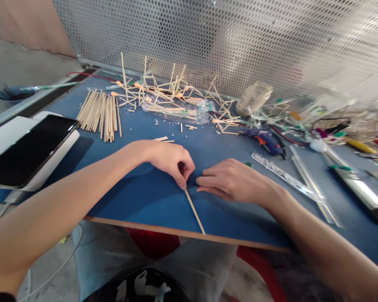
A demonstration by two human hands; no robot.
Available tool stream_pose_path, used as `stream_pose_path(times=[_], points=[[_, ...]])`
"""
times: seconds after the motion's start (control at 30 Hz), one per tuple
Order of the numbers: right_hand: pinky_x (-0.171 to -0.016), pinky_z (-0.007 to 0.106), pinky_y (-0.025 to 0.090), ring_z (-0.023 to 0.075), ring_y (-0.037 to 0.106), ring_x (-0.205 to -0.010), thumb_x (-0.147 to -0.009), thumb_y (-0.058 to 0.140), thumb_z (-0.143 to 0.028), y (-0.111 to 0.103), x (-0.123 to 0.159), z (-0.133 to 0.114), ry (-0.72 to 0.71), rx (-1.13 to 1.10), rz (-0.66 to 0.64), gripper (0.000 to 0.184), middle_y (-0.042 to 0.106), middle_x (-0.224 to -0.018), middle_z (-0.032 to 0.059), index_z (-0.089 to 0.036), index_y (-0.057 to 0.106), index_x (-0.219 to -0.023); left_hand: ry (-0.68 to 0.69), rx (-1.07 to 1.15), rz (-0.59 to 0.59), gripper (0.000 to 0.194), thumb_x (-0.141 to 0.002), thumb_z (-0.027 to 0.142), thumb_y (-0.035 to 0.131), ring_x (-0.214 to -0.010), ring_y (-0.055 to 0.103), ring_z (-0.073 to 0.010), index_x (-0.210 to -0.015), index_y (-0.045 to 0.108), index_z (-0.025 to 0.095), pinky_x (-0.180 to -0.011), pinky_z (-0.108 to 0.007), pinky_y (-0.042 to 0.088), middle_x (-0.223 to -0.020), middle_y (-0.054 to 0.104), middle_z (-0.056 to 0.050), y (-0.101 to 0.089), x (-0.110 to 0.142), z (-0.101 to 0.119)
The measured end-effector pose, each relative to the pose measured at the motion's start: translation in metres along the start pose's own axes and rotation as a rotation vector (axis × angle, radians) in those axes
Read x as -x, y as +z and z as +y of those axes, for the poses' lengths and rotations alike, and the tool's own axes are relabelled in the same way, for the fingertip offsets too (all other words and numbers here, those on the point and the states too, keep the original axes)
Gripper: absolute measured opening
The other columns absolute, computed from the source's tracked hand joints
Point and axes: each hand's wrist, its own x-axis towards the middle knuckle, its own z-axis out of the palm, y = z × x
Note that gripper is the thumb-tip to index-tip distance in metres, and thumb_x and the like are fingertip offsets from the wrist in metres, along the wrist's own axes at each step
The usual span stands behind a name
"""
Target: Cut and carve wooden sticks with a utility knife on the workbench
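My left hand (176, 163) pinches the upper end of a thin wooden stick (195, 212) between thumb and finger. The stick slants down toward me, and its lower end reaches the table's front edge. Just to the right, my right hand (228, 181) rests low over the blue tabletop with its fingers pressed together. Whatever its fingertips may hold is too small or hidden to make out. A few short stick pieces (164, 139) lie just beyond my left wrist.
A bundle of sticks (99, 111) lies at back left, near a phone (31, 147) on a white box. Stick frames (173, 90) stand along the perforated metal panel (189, 37). On the right are a glue gun (267, 141), a clear ruler (286, 178) and a box cutter (359, 184).
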Motion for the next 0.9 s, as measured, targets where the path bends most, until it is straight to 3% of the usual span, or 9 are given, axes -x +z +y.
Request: stream_pose_path(times=[0.9], points=[[-0.057, 0.033, 0.016, 0.0118, 0.049, -0.060, -0.108, 0.035, -0.034, 0.0011, -0.0025, -0.0027, -0.020, 0.045, 0.060, 0.033, 0.063, -0.074, -0.0002, -0.020, 0.059, -0.089, -0.043, -0.030, -0.045, 0.022, -0.080, 0.046, 0.074, -0.076, 0.062, -0.0112, -0.085, 0.073, 0.024, -0.067, -0.022, 0.039, -0.086, 0.074, 0.004, -0.0025, 0.0001, 0.0060]])
